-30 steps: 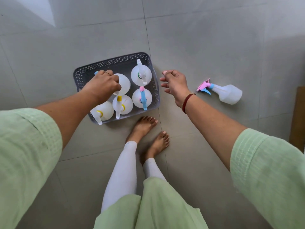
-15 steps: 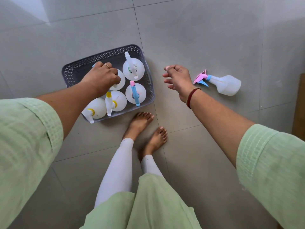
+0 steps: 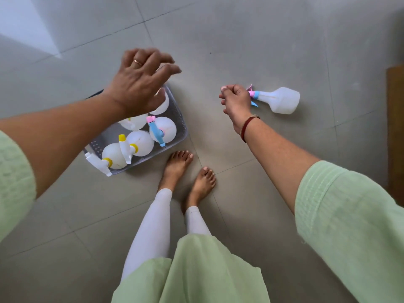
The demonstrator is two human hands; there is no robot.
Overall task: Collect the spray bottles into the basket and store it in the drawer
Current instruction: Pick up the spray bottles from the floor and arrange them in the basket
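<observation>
A grey perforated basket point(image 3: 180, 130) stands on the tiled floor and holds several white spray bottles upright, one with a pink and blue sprayer point(image 3: 162, 132), two with yellow collars point(image 3: 140, 143). My left hand point(image 3: 140, 84) hovers above the basket's far end, fingers spread, holding nothing, and it hides part of the basket. One more white spray bottle point(image 3: 282, 100) with a pink and blue sprayer lies on its side on the floor to the right. My right hand point(image 3: 236, 101) is just left of its sprayer, fingers curled, covering part of the pink trigger; grip unclear.
My bare feet point(image 3: 177, 167) stand on the grey floor tiles just in front of the basket. A brown wooden edge point(image 3: 395, 132) runs down the right border. A bright patch of light lies at the top left.
My left hand has let go of the bottle in the basket and lifted with fingers spread. My right hand has moved right until it reaches the lying bottle's sprayer.
</observation>
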